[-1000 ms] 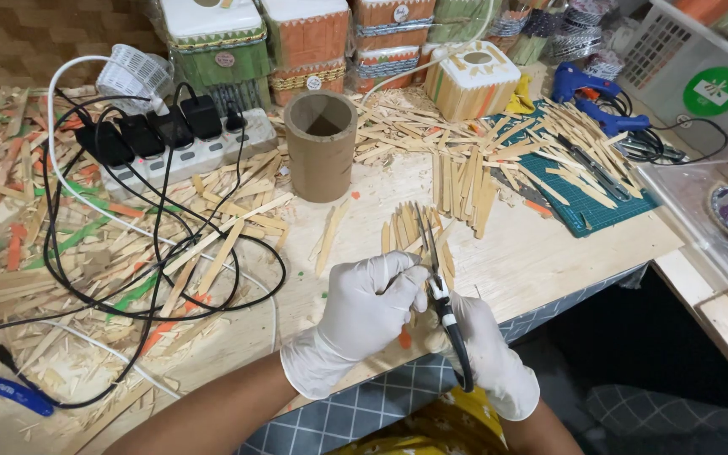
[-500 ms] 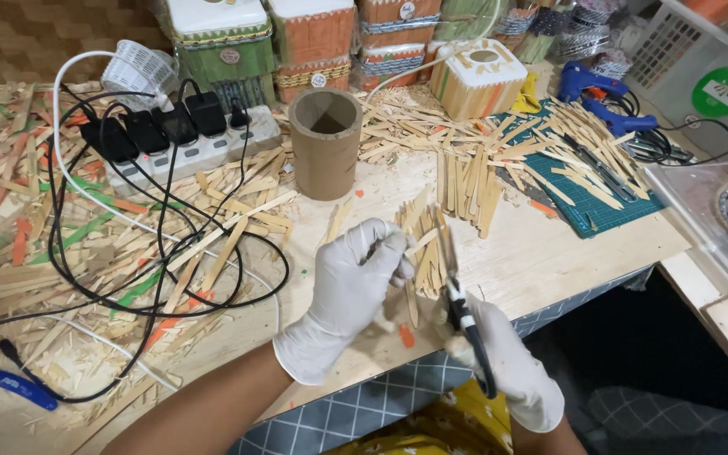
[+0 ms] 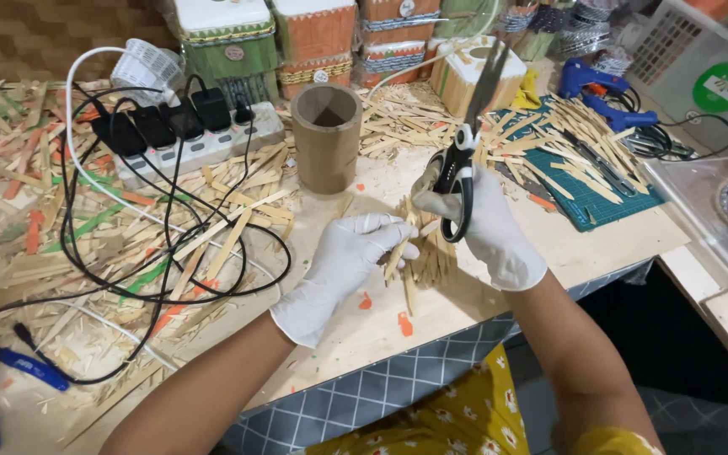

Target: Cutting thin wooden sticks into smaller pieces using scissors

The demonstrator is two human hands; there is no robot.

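My left hand [image 3: 343, 274], in a white glove, is closed on a bundle of thin wooden sticks [image 3: 431, 253] lying on the tabletop [image 3: 600, 244] near its front edge. My right hand [image 3: 486, 227], gloved too, is clamped on the black handles of the scissors [image 3: 465, 152]; they point up and away from me, blades together, just above the sticks.

Behind the sticks a cardboard tube [image 3: 326, 135] stands upright and open; I cannot see anything inside it. Left of it lies a white power strip [image 3: 195, 143] full of black plugs, its cables looping over loose scattered sticks. Along the back stand woven boxes [image 3: 313, 38] with lids shut. At right, more sticks lie across a teal mat [image 3: 612, 198], beside a blue glue gun [image 3: 591, 84].
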